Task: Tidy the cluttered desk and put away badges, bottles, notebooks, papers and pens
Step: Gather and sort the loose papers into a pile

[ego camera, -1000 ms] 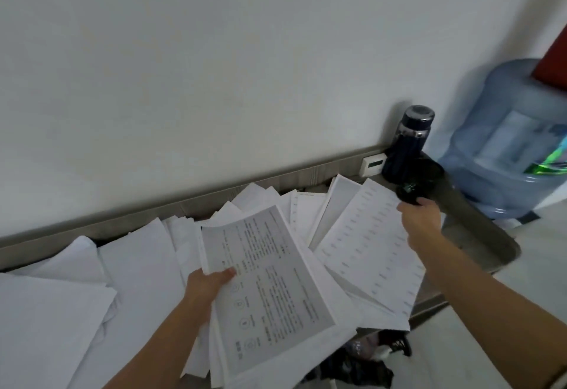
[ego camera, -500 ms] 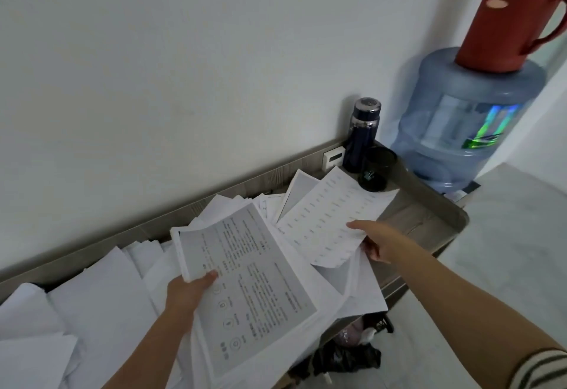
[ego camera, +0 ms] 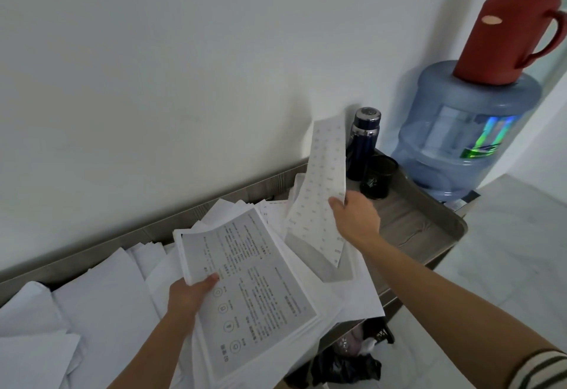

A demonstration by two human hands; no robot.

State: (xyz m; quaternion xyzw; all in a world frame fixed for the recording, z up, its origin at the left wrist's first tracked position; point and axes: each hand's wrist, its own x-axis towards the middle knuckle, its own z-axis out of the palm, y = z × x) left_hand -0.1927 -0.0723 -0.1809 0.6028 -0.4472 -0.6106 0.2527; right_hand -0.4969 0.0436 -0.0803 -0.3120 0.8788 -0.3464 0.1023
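My left hand (ego camera: 190, 295) grips a stack of printed papers (ego camera: 248, 293) by its left edge, thumb on top, above the desk. My right hand (ego camera: 356, 220) pinches a single sheet with rows of small print (ego camera: 322, 192) and holds it lifted, its top end standing up against the wall. More loose white papers (ego camera: 101, 293) cover the left and middle of the desk (ego camera: 420, 223). A dark blue bottle with a silver neck (ego camera: 363, 143) stands upright at the desk's far right corner, with a small black cup (ego camera: 377, 177) in front of it.
A large blue water jug (ego camera: 460, 137) stands on the floor right of the desk, with a red thermos jug (ego camera: 512, 26) on top. A black bin with rubbish (ego camera: 352, 355) sits under the desk's front edge. The desk has a raised rim.
My right hand left the black cup, took the printed sheet by its edge and lifted it upright off the pile. The left hand kept holding its stack. The view swung right.
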